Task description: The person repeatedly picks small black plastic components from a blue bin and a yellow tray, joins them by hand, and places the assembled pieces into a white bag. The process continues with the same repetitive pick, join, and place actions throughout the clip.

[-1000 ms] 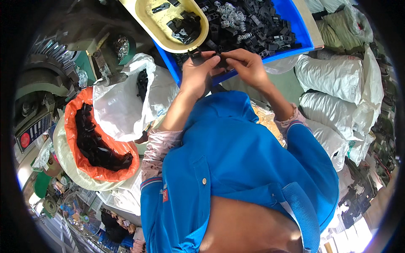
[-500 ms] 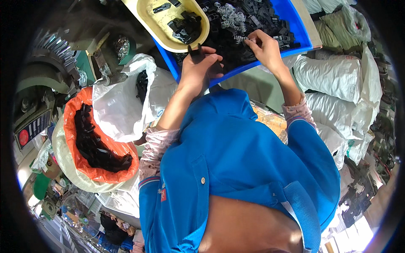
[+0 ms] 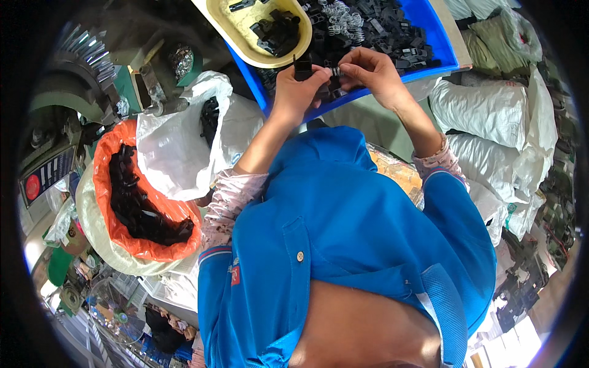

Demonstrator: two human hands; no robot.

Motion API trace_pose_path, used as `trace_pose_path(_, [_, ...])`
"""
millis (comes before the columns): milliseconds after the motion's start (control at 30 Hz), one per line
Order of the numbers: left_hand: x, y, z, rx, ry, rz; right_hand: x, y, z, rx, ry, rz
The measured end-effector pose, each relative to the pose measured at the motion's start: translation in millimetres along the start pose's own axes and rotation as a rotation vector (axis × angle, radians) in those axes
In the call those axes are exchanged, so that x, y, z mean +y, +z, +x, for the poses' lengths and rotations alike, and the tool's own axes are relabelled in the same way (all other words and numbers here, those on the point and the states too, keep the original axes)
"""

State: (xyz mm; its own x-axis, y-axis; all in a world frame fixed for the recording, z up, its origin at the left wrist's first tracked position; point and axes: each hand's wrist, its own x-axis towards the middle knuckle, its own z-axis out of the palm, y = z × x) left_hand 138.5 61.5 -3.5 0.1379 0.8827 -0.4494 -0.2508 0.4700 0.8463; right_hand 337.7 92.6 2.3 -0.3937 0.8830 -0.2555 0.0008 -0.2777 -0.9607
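My left hand (image 3: 296, 92) is closed round a black plastic part (image 3: 302, 66) whose top end sticks up past the fingers. Just to its right, my right hand (image 3: 372, 75) pinches a small metal coil spring (image 3: 335, 72), held close against the left fingertips. Both hands are over the near side of a blue tray (image 3: 451, 52) full of small black plastic pieces (image 3: 392, 37). A heap of loose springs (image 3: 345, 23) lies on those pieces, beyond my right hand. At the tray's left, a yellow tub (image 3: 245, 52) holds several black parts (image 3: 279, 34).
To my left stand an orange-lined sack (image 3: 104, 202) of long black parts and an open white bag (image 3: 172, 153). Dark machinery (image 3: 67, 92) is beyond them. Filled white sacks (image 3: 475, 107) are stacked at the right.
My right hand has brought the spring from the heap toward my left hand. My left hand has shifted slightly right with the black part, and the two now almost meet.
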Motion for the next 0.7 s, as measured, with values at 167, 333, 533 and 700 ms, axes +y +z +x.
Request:
trace_pose_path(167, [4,-11,-3,0.060,-0.253,-0.309,5,13,7,-0.035,-0.377,-0.224])
trace_pose_path(333, [-3,-27,-4,0.053,-0.394,-0.533,3,8,14,-0.021,-0.674,-0.716])
trace_pose_path(533, [-2,-29,-21,0.093,-0.134,-0.353,-1,39,5,0.031,-0.208,-0.367])
trace_pose_path(700, [7,-33,-35,0.036,-0.012,-0.357,-10,53,18,-0.005,-0.171,-0.093])
